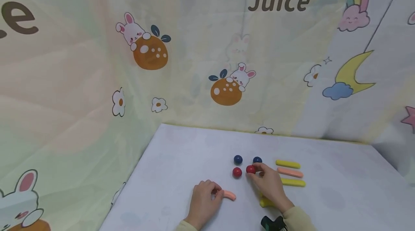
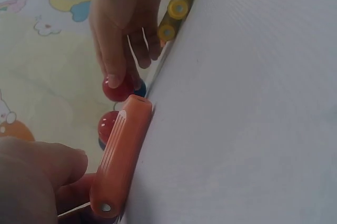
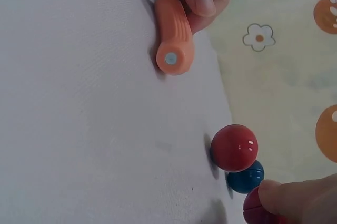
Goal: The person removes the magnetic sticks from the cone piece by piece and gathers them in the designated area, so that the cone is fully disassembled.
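In the head view my left hand [image 1: 205, 202] has thumb and forefinger at the left end of a curved orange building rod [image 1: 230, 195], which lies low along the white table. A pale metal disc shows in the rod's end in the right wrist view. My right hand [image 1: 267, 184] pinches a red ball [image 1: 250, 169] between thumb and fingers. Left of it sits a second red ball [image 1: 237, 172], with a blue ball [image 1: 238, 159] behind. Another blue ball [image 1: 257, 160] shows just beyond the right fingertips, partly covered by them.
Right of my right hand lie a yellow rod [image 1: 288, 164], an orange rod [image 1: 290, 172] and another yellow rod [image 1: 293, 182]. A yellow piece [image 1: 266, 201] is partly hidden under my right wrist. Printed cloth [image 1: 188, 90] hangs behind the white table [image 1: 181, 159].
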The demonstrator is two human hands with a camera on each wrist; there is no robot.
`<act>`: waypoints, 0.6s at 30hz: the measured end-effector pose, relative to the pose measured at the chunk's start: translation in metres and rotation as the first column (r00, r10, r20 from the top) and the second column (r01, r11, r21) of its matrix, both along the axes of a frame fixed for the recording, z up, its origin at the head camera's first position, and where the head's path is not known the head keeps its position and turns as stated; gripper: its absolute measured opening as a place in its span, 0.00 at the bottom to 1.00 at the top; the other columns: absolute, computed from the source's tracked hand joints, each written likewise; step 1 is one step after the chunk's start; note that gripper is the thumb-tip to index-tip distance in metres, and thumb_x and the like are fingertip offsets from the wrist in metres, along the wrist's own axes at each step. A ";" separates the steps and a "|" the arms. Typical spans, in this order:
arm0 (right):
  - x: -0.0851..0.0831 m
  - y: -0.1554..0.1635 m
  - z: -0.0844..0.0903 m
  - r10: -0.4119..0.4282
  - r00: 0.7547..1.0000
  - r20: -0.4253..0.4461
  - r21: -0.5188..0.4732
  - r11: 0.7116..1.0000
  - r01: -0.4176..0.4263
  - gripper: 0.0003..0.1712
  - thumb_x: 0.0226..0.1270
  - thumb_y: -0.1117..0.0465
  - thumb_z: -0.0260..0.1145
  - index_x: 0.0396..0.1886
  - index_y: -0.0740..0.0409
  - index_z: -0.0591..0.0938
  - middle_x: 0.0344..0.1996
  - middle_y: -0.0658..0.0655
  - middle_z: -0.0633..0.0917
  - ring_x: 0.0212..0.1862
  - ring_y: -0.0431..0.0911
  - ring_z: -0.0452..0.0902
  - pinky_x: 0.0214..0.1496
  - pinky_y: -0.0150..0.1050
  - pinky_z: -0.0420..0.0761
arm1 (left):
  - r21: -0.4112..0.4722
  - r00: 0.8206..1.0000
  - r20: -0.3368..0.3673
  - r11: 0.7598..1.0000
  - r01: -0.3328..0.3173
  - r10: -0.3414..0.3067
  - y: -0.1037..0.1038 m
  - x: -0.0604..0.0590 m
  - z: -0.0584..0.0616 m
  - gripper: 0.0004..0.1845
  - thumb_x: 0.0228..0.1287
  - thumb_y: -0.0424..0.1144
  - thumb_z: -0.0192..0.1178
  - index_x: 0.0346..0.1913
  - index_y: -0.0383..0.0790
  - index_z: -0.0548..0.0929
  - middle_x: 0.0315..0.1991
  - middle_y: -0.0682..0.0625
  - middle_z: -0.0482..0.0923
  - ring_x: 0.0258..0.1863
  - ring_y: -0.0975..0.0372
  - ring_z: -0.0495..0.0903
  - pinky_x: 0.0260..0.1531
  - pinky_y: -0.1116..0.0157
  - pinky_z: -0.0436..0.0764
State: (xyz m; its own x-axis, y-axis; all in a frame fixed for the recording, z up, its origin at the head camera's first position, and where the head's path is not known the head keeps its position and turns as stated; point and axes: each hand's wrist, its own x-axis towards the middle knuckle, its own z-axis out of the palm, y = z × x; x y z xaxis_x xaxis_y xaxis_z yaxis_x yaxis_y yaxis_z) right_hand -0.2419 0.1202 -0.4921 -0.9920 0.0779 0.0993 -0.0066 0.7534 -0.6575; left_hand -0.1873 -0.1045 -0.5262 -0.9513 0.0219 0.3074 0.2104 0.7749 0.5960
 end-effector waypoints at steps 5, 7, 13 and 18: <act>-0.006 0.002 -0.005 -0.014 0.999 0.049 0.009 1.000 0.014 0.25 0.58 0.53 0.73 0.55 0.56 0.81 0.37 0.53 0.84 0.35 0.46 0.74 0.33 0.35 0.74 | 0.016 0.999 -0.035 1.000 0.009 -0.008 -0.001 0.001 0.001 0.04 0.57 0.45 0.68 0.28 0.57 0.83 0.23 0.69 0.69 0.27 0.73 0.65 0.31 0.69 0.64; -0.008 0.003 -0.007 -0.012 0.998 0.058 0.021 1.000 0.011 0.26 0.59 0.53 0.73 0.56 0.56 0.81 0.37 0.53 0.83 0.35 0.46 0.73 0.34 0.35 0.73 | 0.016 0.999 -0.037 1.000 0.009 -0.008 -0.001 0.002 0.001 0.04 0.57 0.44 0.68 0.28 0.57 0.83 0.23 0.69 0.69 0.27 0.73 0.65 0.30 0.69 0.64; -0.011 0.003 -0.010 -0.010 0.998 0.067 0.017 1.000 0.009 0.27 0.59 0.54 0.73 0.57 0.57 0.80 0.37 0.53 0.82 0.34 0.46 0.72 0.33 0.36 0.72 | 0.020 0.998 -0.060 0.999 0.028 -0.026 -0.001 0.001 0.001 0.04 0.58 0.43 0.68 0.28 0.56 0.83 0.23 0.68 0.70 0.27 0.72 0.66 0.29 0.69 0.64; -0.011 0.003 -0.011 -0.021 0.997 0.078 -0.001 1.000 0.022 0.28 0.58 0.53 0.73 0.57 0.58 0.80 0.38 0.54 0.82 0.35 0.47 0.71 0.32 0.36 0.71 | 0.051 0.999 -0.049 0.999 0.016 -0.013 -0.002 0.001 0.002 0.04 0.60 0.43 0.67 0.29 0.55 0.83 0.25 0.68 0.72 0.28 0.72 0.67 0.30 0.68 0.66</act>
